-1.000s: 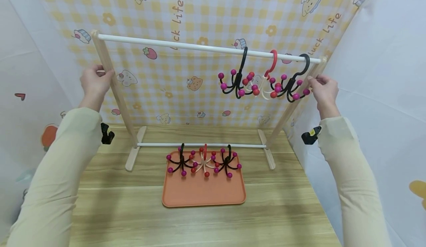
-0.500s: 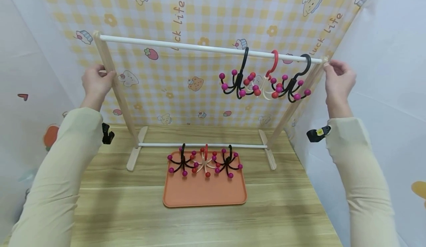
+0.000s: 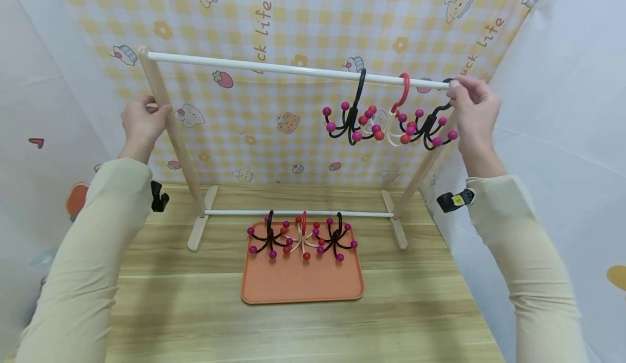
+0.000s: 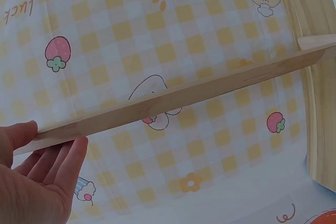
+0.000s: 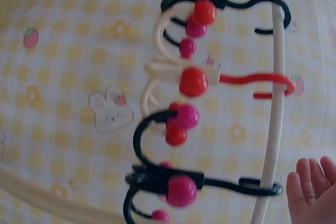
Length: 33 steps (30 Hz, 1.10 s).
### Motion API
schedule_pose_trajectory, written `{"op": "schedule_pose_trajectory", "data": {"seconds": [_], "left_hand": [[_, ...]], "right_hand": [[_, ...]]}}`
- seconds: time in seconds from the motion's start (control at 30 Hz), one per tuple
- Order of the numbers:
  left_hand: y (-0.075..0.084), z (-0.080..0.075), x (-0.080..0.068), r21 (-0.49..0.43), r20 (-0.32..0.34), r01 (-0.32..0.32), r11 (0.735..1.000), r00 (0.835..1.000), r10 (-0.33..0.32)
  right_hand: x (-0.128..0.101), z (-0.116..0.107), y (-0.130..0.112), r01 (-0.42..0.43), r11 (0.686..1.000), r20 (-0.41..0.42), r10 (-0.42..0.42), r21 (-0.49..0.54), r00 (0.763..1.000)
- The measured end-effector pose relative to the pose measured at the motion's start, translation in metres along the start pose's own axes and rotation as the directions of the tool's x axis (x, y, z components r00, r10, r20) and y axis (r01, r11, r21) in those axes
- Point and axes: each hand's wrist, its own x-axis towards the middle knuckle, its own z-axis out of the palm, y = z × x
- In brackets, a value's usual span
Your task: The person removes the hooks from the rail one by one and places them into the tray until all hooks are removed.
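Just beside right grip point(image 3: 474, 108), black hanger point(image 3: 429, 125)

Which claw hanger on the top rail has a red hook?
The middle claw hanger on the top rail, cream-bodied; black claw hangers either side have black hooks.

Rightmost hook point(image 3: 442, 107) partly behind right grip point(image 3: 475, 108)

Curtained booth point(image 3: 562, 178) — checked backdrop point(image 3: 313, 20), pale side sheets point(image 3: 44, 99), tabletop point(image 3: 244, 330)
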Motion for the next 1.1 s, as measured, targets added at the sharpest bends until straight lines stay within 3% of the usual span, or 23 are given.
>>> {"op": "schedule_pose_trajectory", "data": {"seconds": [0.1,0.27,0.53,0.77,1.1], "left_hand": [[0.001,0.0,0.0,-0.004,0.004,-0.001,1.0,1.0,0.001],[0.0,-0.001,0.0,-0.001,-0.002,0.0,1.0,1.0,0.0],[-0.001,-0.001,0.0,0.01,-0.002,-0.013,1.0,1.0,0.013],[-0.001,0.0,0.002,0.008,0.008,-0.001,1.0,1.0,0.001],[-0.001,0.0,0.003,0.018,0.005,0.002,1.0,1.0,-0.002]], "right_hand": [[-0.008,0.01,0.002,-0.01,1.0,0.077,0.009,0.013,0.997],[-0.021,0.027,0.007,-0.007,0.998,0.189,0.019,-0.061,0.982],[-0.032,0.047,0.019,-0.038,0.968,0.344,0.125,-0.249,0.931],[-0.035,0.068,0.027,-0.091,0.952,0.401,0.209,-0.293,0.892],[-0.035,0.093,0.029,-0.082,0.961,0.417,0.19,-0.262,0.889]]}}
